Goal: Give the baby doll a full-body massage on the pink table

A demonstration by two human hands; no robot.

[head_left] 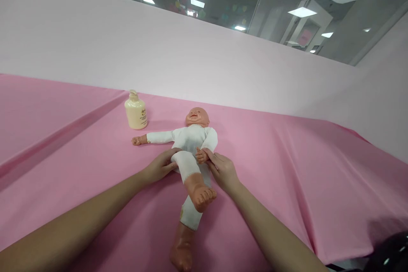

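A baby doll (191, 138) with a white cloth body lies on its back, head away from me and feet toward me. One leg is raised and bent across the other. My left hand (161, 165) is closed around the doll's hip and upper thigh, its fingertips partly hidden behind the raised leg. On the other side, my right hand (223, 170) has its thumb and fingers on the doll's hand (202, 155), which rests near the belly. The doll's other arm (159, 137) stretches out to the left with its fist on the cloth.
A cream pump bottle (136, 112) stands upright beyond the doll's outstretched arm. Pink cloth (255, 148) with several folds covers the table. Behind it rises a white wall (159, 55) with glass above. A dark shiny object (390, 255) sits at the lower right corner.
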